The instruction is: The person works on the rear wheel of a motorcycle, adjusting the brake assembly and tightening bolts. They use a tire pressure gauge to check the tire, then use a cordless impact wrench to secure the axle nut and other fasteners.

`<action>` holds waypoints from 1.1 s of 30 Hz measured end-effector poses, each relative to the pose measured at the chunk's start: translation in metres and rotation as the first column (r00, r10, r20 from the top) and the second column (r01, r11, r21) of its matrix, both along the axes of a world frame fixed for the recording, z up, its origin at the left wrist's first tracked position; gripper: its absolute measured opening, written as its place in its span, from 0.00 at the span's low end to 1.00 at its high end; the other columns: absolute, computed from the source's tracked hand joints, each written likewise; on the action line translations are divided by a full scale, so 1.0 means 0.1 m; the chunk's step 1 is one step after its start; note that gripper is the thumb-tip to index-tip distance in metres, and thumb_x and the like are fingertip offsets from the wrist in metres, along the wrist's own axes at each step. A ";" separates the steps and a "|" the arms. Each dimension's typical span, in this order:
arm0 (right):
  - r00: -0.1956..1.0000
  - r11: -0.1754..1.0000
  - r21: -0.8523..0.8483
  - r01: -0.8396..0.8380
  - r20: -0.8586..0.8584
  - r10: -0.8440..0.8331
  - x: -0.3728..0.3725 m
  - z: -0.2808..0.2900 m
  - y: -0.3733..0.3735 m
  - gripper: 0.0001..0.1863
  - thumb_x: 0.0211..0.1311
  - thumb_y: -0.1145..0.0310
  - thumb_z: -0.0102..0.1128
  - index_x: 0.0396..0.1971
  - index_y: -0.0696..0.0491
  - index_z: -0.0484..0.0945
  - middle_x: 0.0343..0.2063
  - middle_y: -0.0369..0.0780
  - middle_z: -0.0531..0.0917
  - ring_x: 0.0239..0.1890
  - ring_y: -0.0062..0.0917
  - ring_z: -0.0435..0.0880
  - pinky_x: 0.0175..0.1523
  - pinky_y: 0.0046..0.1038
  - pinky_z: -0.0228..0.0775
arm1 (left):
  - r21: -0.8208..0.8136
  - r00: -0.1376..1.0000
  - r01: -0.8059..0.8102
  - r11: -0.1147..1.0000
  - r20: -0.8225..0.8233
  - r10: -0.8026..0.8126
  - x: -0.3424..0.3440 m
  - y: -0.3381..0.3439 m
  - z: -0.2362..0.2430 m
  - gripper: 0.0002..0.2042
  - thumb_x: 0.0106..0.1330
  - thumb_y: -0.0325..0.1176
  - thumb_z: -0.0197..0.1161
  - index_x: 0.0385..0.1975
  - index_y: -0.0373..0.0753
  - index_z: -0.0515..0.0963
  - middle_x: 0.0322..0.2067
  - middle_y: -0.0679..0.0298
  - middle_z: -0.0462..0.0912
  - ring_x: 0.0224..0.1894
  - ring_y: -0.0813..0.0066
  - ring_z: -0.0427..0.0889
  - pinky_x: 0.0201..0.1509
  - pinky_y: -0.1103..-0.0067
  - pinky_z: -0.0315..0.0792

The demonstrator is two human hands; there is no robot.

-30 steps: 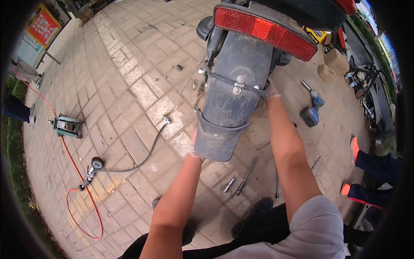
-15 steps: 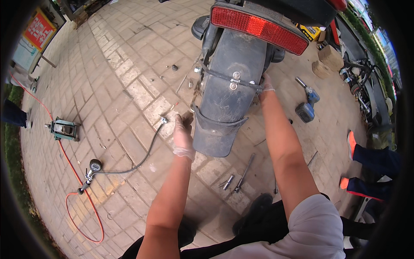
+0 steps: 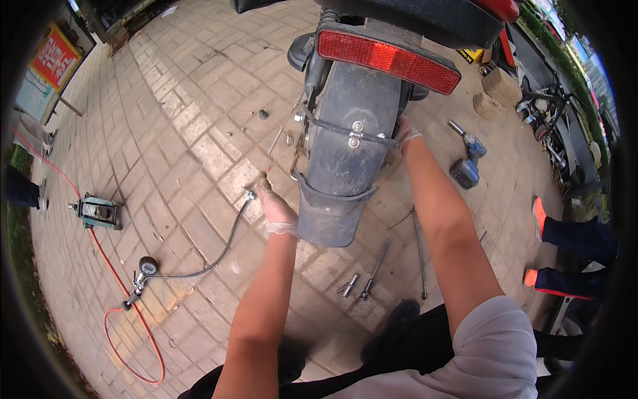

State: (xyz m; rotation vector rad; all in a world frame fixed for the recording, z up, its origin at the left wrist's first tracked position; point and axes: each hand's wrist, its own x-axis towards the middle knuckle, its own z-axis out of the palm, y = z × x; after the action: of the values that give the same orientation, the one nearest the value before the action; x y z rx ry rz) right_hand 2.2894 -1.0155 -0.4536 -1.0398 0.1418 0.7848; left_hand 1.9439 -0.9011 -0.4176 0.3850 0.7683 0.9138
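Note:
A scooter's rear stands before me, with a grey mudguard (image 3: 345,153) and a red tail light (image 3: 389,60). My left hand (image 3: 274,206), in a thin clear glove, reaches along the left side of the mudguard toward the wheel; its fingers point forward, and I cannot tell whether they hold anything. My right hand (image 3: 407,133), also gloved, reaches behind the right side of the mudguard, and its fingers are hidden there.
On the brick paving lie sockets and long rods (image 3: 372,276), a blue impact wrench (image 3: 465,163), a tyre inflator gauge with black hose (image 3: 145,269), an orange air line (image 3: 119,312) and a small green machine (image 3: 98,211). Another person's legs with orange shoes (image 3: 538,216) are at right.
My left hand has moved from the mudguard's lower edge out to its left side and forward. The view has shifted closer to the scooter.

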 end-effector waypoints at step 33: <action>0.938 0.806 -0.573 0.148 0.339 0.068 -1.70 -0.10 -1.34 0.16 0.65 0.60 0.59 0.43 0.58 0.77 0.28 0.35 0.83 0.23 0.15 0.76 0.26 0.18 0.64 | 0.181 0.880 0.454 0.872 -0.246 -0.407 0.09 -0.26 -0.38 0.18 0.71 0.40 0.54 0.48 0.29 0.77 0.41 0.59 0.83 0.43 0.75 0.78 0.50 0.79 0.70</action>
State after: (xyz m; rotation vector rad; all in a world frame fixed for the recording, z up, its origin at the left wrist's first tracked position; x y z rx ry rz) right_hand 2.1194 -1.1496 -0.4635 -1.7556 0.1087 0.5057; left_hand 1.9531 -0.9274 -0.4554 0.8347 0.7178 0.5421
